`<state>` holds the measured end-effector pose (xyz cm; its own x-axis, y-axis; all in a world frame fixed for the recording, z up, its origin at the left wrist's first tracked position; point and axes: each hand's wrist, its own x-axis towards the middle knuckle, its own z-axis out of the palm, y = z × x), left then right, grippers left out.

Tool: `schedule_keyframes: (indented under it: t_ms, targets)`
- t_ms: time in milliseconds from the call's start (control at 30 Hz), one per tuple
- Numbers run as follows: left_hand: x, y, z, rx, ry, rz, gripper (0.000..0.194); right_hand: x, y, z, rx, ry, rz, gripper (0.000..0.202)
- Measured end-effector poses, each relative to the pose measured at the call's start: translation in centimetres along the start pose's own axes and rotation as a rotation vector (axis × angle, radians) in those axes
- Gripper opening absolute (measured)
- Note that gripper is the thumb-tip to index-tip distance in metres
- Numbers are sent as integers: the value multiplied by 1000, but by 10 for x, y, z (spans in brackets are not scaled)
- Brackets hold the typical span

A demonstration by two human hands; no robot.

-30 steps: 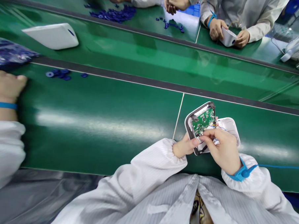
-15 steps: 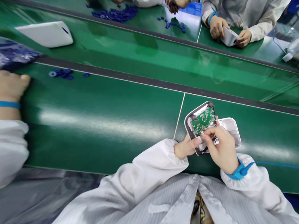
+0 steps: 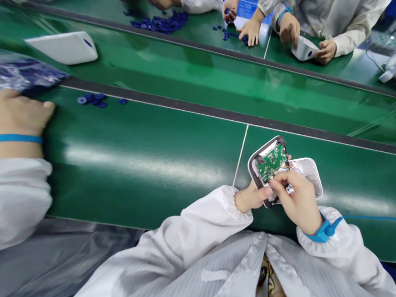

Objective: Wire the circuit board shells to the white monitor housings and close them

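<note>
While the left hand (image 3: 252, 198) is closed round the lower left edge of an opened case (image 3: 251, 169), its thumb over the rim, the right hand (image 3: 299, 200) works at the inside with bent fingers. Thumb and index finger come close together at the lower edge of the green board (image 3: 272, 162); whether they pinch anything I cannot tell. The case is over the right part of the desk (image 3: 152, 142), tilted, with its other half (image 3: 312, 172) just to the right and wires (image 3: 291, 166) between the two. A blue strap (image 3: 324, 233) circles the right wrist. Well to the left, blue rings (image 3: 82, 100) lie near a co-worker's hand (image 3: 19, 114) and a clear bag (image 3: 27, 73). Beyond the desk's far edge, a white shell (image 3: 64, 47) lies on a green strip (image 3: 220, 90).
</note>
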<state>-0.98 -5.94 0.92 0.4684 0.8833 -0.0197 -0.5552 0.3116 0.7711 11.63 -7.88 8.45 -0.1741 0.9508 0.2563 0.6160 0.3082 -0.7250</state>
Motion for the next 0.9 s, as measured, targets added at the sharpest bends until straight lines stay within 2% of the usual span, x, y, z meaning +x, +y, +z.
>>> schedule_keyframes:
  t_ms: [233, 467, 733, 900]
  targets:
    - [1, 1, 0, 11, -9, 11, 84, 1, 1, -2, 27, 6, -2, 8]
    - [2, 5, 3, 4, -3, 47, 86, 3, 2, -1, -8, -5, -46, 12]
    - [4, 4, 4, -4, -46, 96, 83, 1, 3, 1, 0, -15, 0, 12]
    - [4, 6, 5, 23, -16, 74, 88, 2, 2, 0, 65, -36, 17, 10]
